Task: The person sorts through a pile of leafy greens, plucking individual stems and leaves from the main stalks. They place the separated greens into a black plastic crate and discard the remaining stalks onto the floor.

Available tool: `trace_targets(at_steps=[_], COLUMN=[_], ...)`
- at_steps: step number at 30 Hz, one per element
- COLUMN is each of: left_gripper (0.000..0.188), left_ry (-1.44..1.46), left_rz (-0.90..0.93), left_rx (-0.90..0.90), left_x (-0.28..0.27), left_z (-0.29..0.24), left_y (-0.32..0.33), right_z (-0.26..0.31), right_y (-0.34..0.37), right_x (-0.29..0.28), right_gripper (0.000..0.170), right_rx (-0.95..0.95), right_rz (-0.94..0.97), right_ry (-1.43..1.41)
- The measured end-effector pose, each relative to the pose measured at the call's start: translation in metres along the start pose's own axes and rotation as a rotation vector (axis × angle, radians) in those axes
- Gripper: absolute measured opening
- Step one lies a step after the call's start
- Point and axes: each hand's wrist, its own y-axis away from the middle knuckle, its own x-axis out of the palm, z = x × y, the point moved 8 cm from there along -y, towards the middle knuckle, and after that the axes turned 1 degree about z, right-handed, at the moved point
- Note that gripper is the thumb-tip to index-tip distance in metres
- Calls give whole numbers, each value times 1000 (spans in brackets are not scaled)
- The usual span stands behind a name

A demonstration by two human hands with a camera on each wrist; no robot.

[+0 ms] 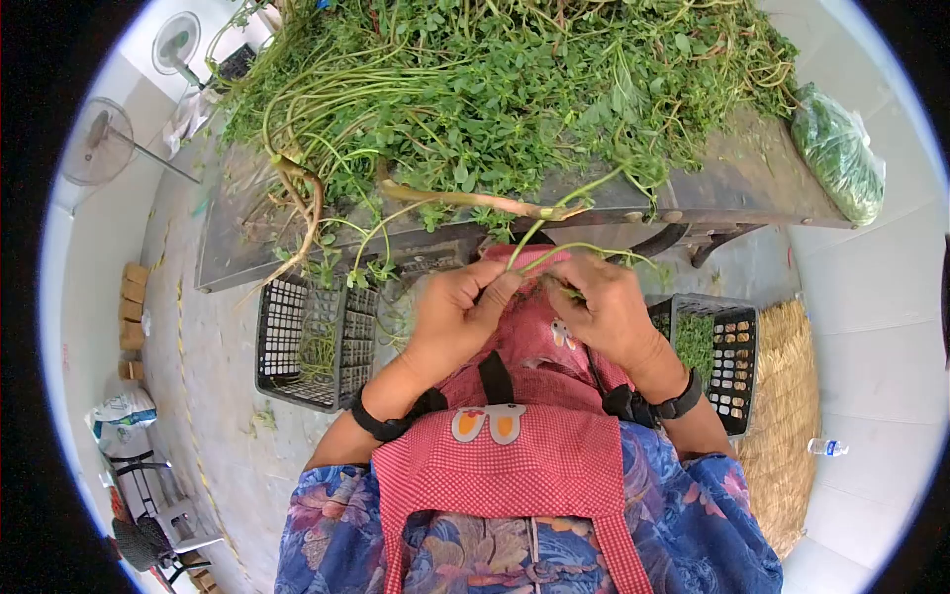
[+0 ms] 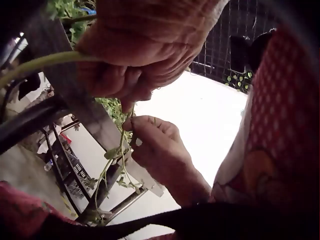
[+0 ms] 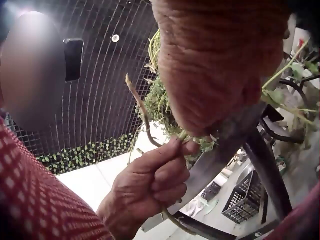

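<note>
I had both bare hands raised in front of the red checked apron [image 1: 500, 460], close together near the front edge of a dark table [image 1: 737, 163]. The left hand [image 1: 460, 317] was grasping a green stem [image 1: 517, 247] between thumb and curled fingers. The right hand [image 1: 606, 309] was beside it, thumb and fingers pinching a thin leafy shoot [image 2: 123, 145]; whether stem and shoot were joined was hidden by the fingers.

Beyond them, a large heap of leafy green stalks [image 1: 475, 109] covered much of the table. A thicker brownish stalk [image 1: 465, 198] lay along the near side of the heap, its end by the table's edge, and pale, forked roots [image 1: 312, 213] hung over the edge farther left.

Below the table on the left stood a black plastic crate [image 1: 346, 346] with some green stems in it; on the right, a second black crate [image 1: 734, 371] held greens, beside a woven straw mat [image 1: 787, 426]. A clear plastic bag of greens [image 1: 839, 158] rested at the table's right end. Two fans [image 1: 99, 144] stood at the far left.
</note>
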Motion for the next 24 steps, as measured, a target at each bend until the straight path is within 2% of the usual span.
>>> trace_targets(at_steps=[2, 4, 6, 7, 9, 10, 12, 15, 16, 17, 18, 19, 21, 22, 23, 24], left_gripper=[19, 18, 19, 19, 20, 20, 21, 21, 21, 20, 19, 19, 20, 20, 22, 26], left_ry=[-34, -65, -88, -88, -14, -15, 61, 96, 93, 163, 234, 235, 248, 249, 194, 138], left_rz=[-25, -47, -50, -51, 24, 28, 69, 99, 101, 142, 182, 182, 119, 117, 94, 72], left_rx=[41, 88, 136, 129, 23, 32, -10, -35, -33, -140, -247, -246, -318, -324, -246, -163], left_x=[-2, -6, -12, -13, -9, -9, -7, -5, -6, -4, 0, 1, 2, 4, 5, 4], left_z=[-7, -9, 0, -2, -1, -2, 2, 2, 1, 10, 16, 13, 7, 12, 16, 14], left_y=[2, 5, 8, 11, 10, 10, 12, 18, 20, 23, 25, 24, 22, 20, 16, 12], right_z=[0, -28, -91, -78, -68, -67, -56, -49, -57, -58, -54, -47, -39, -26, -11, -5], right_y=[2, 6, 28, 21, 15, 15, 9, -3, -3, -3, -6, -10, -10, -13, -13, -11], right_x=[-13, -43, -58, -67, -59, -56, -21, -9, -8, -4, -5, -5, 1, -1, -3, -7], right_gripper=[11, 6, 5, 9, 14, 14, 21, 31, 24, 24, 20, 17, 14, 13, 13, 11], right_rx=[-41, 16, 594, 510, 578, 572, 563, 540, 548, 545, 465, 387, 383, 219, 57, 22], right_rz=[-198, -363, -468, -483, -397, -404, -135, -55, -75, -81, -71, -56, -58, -80, -99, -74], right_ry=[131, 243, -729, -979, -1046, -1043, -1309, -1282, -1154, -1154, -918, -682, -653, -464, -275, 12])
